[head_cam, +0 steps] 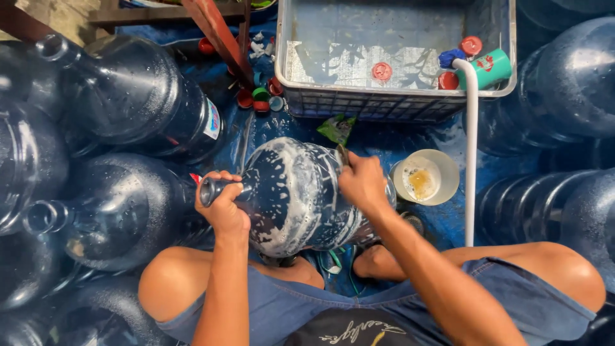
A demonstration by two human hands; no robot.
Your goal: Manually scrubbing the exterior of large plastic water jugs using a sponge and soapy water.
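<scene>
Several large blue translucent plastic water jugs (122, 96) lie crowded on the blue floor (256, 134) at the left and right edges of the head view, wet on their surfaces. Beyond them stands a grey rectangular plastic crate (397, 102), holding water in which red round bottle caps (382, 71) float; a white bent pipe (471, 160) hooks over its near rim beside a green plastic cup (492, 67). At centre, between the person's bare knees, lies one soapy blue water jug (301, 195) on its side, streaked with white foam, its neck pointing left. The left hand (223, 205) grips this neck, fingers clamped around it just behind the opening. The right hand (362, 182) presses on the jug's upper right flank, fingers closed on a small dark scrubbing tool (343, 154) only partly visible. Just right of the jug sits a cream round bowl (425, 177) containing yellowish liquid. Loose red and green caps (259, 97) lie near the crate's left corner.
</scene>
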